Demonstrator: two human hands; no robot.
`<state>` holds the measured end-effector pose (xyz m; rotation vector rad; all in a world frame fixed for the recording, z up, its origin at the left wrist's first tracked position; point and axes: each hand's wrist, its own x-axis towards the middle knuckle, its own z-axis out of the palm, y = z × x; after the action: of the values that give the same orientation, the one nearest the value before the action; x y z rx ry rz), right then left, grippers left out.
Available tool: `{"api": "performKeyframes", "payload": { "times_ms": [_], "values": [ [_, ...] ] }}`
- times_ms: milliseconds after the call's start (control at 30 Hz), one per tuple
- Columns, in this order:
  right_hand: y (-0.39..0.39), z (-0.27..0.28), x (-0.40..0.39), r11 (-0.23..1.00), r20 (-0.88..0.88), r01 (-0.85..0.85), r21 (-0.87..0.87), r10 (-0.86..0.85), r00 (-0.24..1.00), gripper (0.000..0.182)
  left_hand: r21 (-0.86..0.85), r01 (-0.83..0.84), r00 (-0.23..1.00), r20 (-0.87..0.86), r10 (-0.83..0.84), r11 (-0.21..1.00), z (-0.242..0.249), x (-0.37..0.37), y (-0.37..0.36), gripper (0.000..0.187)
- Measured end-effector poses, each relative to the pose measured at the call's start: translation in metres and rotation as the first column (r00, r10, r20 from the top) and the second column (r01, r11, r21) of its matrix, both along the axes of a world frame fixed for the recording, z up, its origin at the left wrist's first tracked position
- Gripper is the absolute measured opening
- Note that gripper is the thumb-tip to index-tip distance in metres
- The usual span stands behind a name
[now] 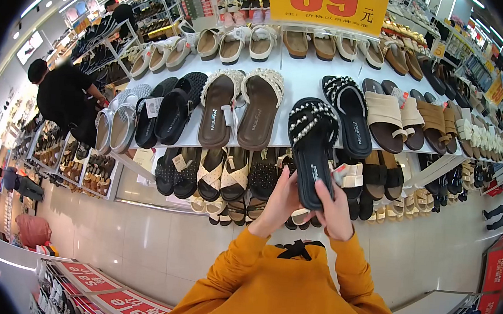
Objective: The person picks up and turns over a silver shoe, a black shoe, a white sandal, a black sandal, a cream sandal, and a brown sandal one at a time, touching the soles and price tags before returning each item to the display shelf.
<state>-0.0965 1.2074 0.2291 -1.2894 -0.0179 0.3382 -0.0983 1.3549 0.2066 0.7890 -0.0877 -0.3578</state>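
A black slide sandal (312, 147) with pearl-studded straps is held in front of me, toe end tilted up and heel toward me. My left hand (281, 203) grips the left side of its heel end. On the other side, my right hand (335, 211) has its thumb on the footbed, and its other fingers are mostly hidden beneath the sole. A white tag (339, 174) hangs close to the right hand. Just beyond stands a matching black sandal (352, 119) on the white shelf (298, 71). Left of the held one, brown sandals with white beaded straps (260, 110) stand as a pair.
Rows of sandals and clogs line the shelf, with beige slides (385, 116) to the right and more shoes on a lower tier. A yellow price sign (329, 5) rises at the back. One person in black (65, 96) bends by racks at left. Red sale signs (88, 275) border racks behind me.
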Motion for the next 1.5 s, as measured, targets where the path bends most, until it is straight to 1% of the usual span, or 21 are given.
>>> {"api": "performKeyframes", "payload": {
  "times_ms": [100,133,167,200,233,300,333,367,433,533,667,767,867,967,1067,1167,1200,1300,1333,1467,1500],
  "values": [
    [-0.002,0.007,0.017,0.997,0.011,-0.041,0.061,0.04,0.999,0.033,0.171,-0.13,0.991,0.027,0.128,0.977,-0.007,-0.007,-0.002,0.071],
    [-0.002,0.007,0.02,0.996,0.029,-0.045,0.072,0.043,0.999,0.035,0.149,-0.143,0.988,0.071,0.134,0.978,-0.009,-0.007,0.003,0.067],
    [-0.003,0.006,0.023,0.995,0.048,-0.053,0.084,0.049,0.998,0.039,0.192,-0.198,0.974,0.145,0.172,0.961,-0.007,-0.01,0.006,0.067],
    [-0.005,0.002,0.022,0.987,0.023,-0.065,0.144,0.062,0.998,0.049,0.23,-0.256,0.954,0.219,0.206,0.939,0.001,-0.013,0.006,0.068],
    [-0.003,-0.002,0.017,0.987,0.057,-0.023,0.16,0.014,0.998,0.053,0.264,-0.312,0.928,0.291,0.233,0.913,0.007,-0.017,0.007,0.068],
    [0.003,-0.007,0.001,0.979,0.121,0.067,0.193,-0.092,0.988,0.064,0.234,-0.318,0.932,0.254,0.258,0.919,0.009,-0.021,0.013,0.069],
    [0.005,-0.009,-0.006,0.984,0.15,0.091,0.154,-0.114,0.982,0.077,0.237,-0.315,0.933,0.253,0.255,0.919,0.009,-0.023,0.015,0.068],
    [0.012,-0.016,-0.014,0.971,0.22,0.226,0.084,-0.239,0.946,0.071,0.239,-0.31,0.934,0.258,0.248,0.92,0.009,-0.023,0.016,0.068],
    [0.015,-0.026,-0.018,0.944,0.246,0.292,0.154,-0.323,0.914,0.071,0.303,-0.356,0.913,0.314,0.26,0.884,0.006,-0.022,0.011,0.07],
    [0.019,-0.025,-0.006,0.935,0.251,0.307,0.179,-0.345,0.904,0.064,0.376,-0.397,0.888,0.388,0.246,0.837,0.009,-0.019,0.003,0.073],
    [0.035,-0.012,0.019,0.927,0.249,0.294,0.234,-0.349,0.903,0.061,0.345,-0.468,0.861,0.384,0.332,0.814,0.012,-0.012,-0.007,0.072],
    [0.042,-0.011,0.033,0.94,0.286,0.289,0.18,-0.331,0.899,0.063,0.371,-0.561,0.813,0.418,0.406,0.74,0.007,-0.008,-0.006,0.064],
    [0.04,-0.011,0.042,0.944,0.337,0.29,0.159,-0.327,0.883,0.064,0.348,-0.563,0.811,0.404,0.422,0.75,0.01,-0.008,-0.009,0.061],
    [0.036,-0.004,0.04,0.959,0.318,0.27,0.09,-0.284,0.905,0.056,0.359,-0.578,0.796,0.446,0.409,0.733,0.007,-0.003,-0.01,0.061],
    [0.024,-0.011,0.039,0.924,0.513,0.336,-0.181,-0.203,0.834,0.047,0.372,-0.654,0.738,0.502,0.45,0.658,0.009,-0.004,-0.015,0.06],
    [0.01,-0.012,0.028,0.812,0.593,0.566,-0.145,-0.386,0.707,0.041,0.418,-0.704,0.698,0.557,0.45,0.574,0.007,-0.007,-0.016,0.06],
    [0.003,-0.016,0.026,0.807,0.547,0.554,-0.202,-0.376,0.748,0.046,0.418,-0.721,0.683,0.566,0.462,0.553,0.007,-0.007,-0.016,0.057],
    [-0.001,-0.025,0.02,0.852,0.464,0.475,-0.221,-0.337,0.819,0.051,0.476,-0.712,0.698,0.567,0.438,0.516,0.004,-0.005,-0.014,0.056],
    [-0.002,-0.028,0.02,0.882,0.488,0.413,-0.227,-0.264,0.832,0.056,0.479,-0.715,0.694,0.573,0.436,0.509,0.007,-0.004,-0.015,0.056],
    [0.002,-0.018,0.024,0.969,0.375,0.242,0.044,-0.241,0.895,0.052,0.46,-0.737,0.671,0.593,0.446,0.495,0.019,0.009,-0.018,0.053],
    [0.001,-0.014,0.023,0.971,0.406,0.238,0.001,-0.218,0.888,0.051,0.445,-0.747,0.658,0.599,0.456,0.494,0.021,0.012,-0.018,0.053]
  ]
}}
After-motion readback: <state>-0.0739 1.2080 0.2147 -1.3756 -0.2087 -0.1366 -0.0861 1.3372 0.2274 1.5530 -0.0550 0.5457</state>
